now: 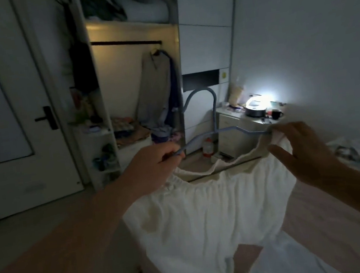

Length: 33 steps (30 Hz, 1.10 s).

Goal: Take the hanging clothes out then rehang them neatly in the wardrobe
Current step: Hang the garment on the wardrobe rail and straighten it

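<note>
Nearest, a white garment (pixel 209 219) hung below a blue hanger (pixel 216 129). Left hand (pixel 155 162) gripped the hanger's left end; right hand (pixel 298 151) pinched the garment at its right end. Beyond the hanger, a wardrobe (pixel 131 28) held a grey garment (pixel 155 89) on its rail (pixel 124 42).

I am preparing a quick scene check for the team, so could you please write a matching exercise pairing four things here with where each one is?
Things:
1. blue hanger
2. white garment
3. grey shirt
4. black mug

Places:
A. hanging from the wardrobe rail
B. on the lit bedside cabinet
C. held up between both hands
D. hanging below the hands, one corner pulled onto the hanger's end

Pairs: 1-C, 2-D, 3-A, 4-B
</note>
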Available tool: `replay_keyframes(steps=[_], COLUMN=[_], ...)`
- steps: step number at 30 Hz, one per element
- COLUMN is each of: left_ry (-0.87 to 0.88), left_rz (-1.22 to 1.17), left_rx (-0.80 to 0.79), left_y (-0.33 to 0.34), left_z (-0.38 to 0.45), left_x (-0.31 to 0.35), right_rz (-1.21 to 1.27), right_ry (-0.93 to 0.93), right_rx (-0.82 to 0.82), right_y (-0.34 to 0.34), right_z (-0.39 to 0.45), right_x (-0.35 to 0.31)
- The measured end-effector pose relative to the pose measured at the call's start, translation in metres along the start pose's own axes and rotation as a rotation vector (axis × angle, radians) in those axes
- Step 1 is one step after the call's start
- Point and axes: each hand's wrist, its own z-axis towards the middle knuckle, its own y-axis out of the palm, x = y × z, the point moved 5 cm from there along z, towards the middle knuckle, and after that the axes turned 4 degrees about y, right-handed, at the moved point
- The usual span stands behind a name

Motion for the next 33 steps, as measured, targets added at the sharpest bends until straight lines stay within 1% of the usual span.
replay_keyframes(steps=[3, 5, 7, 10, 13, 16, 19, 22, 26, 29, 33], left_ry=[0.007, 0.013, 0.022, 0.003, -0.049, -0.140, -0.270, -0.319, -0.342, -0.331, -0.316], left_rz=[-0.001, 0.018, 0.022, 0.054, 0.104, 0.119, 0.109, 0.108, 0.138, 0.229, 0.216], left_rx=[0.035, 0.040, 0.039, 0.063, 0.057, 0.124, 0.212, 0.224, 0.198, 0.261, 0.355], left_y=[-0.042, -0.068, -0.095, -0.134, -0.168, -0.196, -0.218, -0.233, -0.252, -0.269, -0.288], left_z=[0.008, 0.016, 0.029, 0.050, 0.070, 0.081, 0.086, 0.097, 0.128, 0.162, 0.198], left_x=[-0.041, -0.070, -0.102, -0.153, -0.201, -0.250, -0.299, -0.335, -0.375, -0.408, -0.446], right_rz=[-0.001, -0.030, -0.030, 0.022, 0.045, 0.044, 0.046, 0.064, 0.085, 0.102, 0.143], right_ry=[-0.076, -0.088, -0.098, -0.162, -0.207, -0.223, -0.216, -0.216, -0.254, -0.292, -0.330], right_rx=[0.027, 0.018, -0.011, -0.103, -0.112, -0.075, -0.074, -0.071, -0.057, -0.065, -0.159], right_y=[0.023, 0.042, 0.060, 0.090, 0.117, 0.146, 0.174, 0.199, 0.235, 0.264, 0.308], right_z=[0.039, 0.065, 0.092, 0.129, 0.162, 0.195, 0.227, 0.260, 0.308, 0.350, 0.401], right_x=[-0.053, -0.087, -0.119, -0.169, -0.211, -0.245, -0.271, -0.290, -0.308, -0.320, -0.338])
